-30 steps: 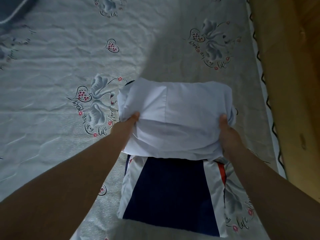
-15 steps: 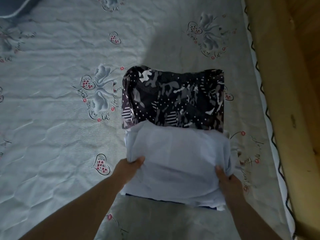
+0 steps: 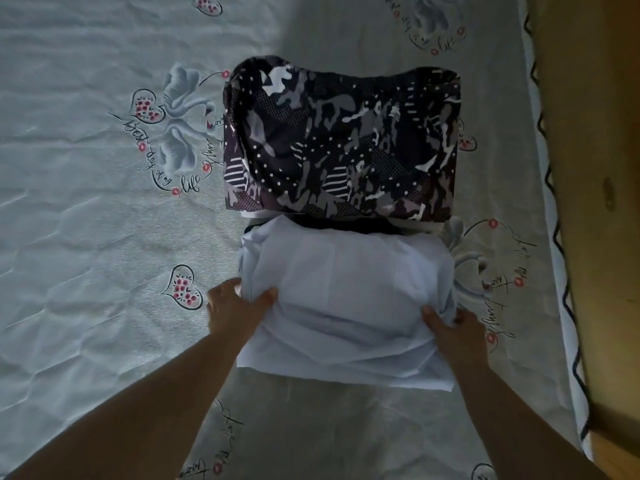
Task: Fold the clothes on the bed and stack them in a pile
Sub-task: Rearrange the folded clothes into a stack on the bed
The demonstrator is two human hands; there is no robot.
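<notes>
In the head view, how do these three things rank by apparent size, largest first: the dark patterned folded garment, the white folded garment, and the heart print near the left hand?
1. Dark patterned garment and white garment: similar; the white one is nearer the camera, so unranked.
2. Heart print: clearly smallest.

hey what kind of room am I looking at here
Most likely a bedroom: a quilted printed bedsheet covers the surface, a wooden bed frame runs along its edge, and folded clothes lie on it.
</notes>
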